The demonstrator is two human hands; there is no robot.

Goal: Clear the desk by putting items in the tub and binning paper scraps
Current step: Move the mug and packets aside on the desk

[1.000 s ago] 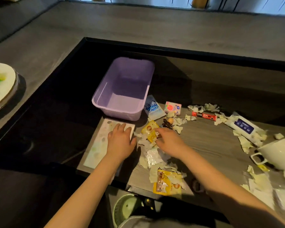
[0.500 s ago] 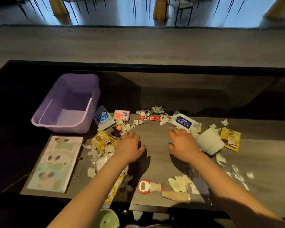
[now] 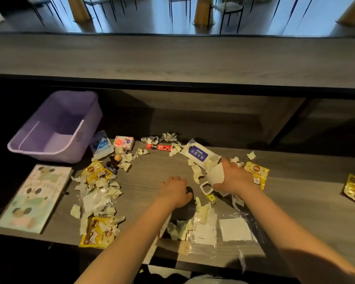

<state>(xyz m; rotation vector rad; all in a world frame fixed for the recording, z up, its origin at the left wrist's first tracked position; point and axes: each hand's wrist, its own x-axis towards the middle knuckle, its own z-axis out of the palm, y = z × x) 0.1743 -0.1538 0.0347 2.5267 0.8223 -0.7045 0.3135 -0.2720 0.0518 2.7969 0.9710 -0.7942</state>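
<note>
While the right hand [image 3: 235, 178] is gripping the white mug [image 3: 214, 174], its fingers are wrapping round the body and its thumb is pressing the near side. The mug is lying tipped over, right of the desk's [image 3: 152, 171] middle, with its handle pointing to the near left. The left hand [image 3: 175, 191] is resting knuckles up on the bare wood just left of the mug, fingers loosely bent and holding nothing I can make out.

The purple tub [image 3: 55, 128] is sitting at the far left with nothing showing inside it. Torn paper scraps [image 3: 196, 172] are lying all around both hands. A wipes pack [image 3: 199, 155] is lying just beyond the mug, showing white characters on a purple label, too small for me to read. A red bar wrapper [image 3: 159, 147] is lying left of it, its white print just as unreadable. Yellow snack packets are lying at the left [image 3: 95, 173] and touching the right hand's far side [image 3: 256, 173]. A pastel booklet [image 3: 31, 197] is lying at the near left.
</note>
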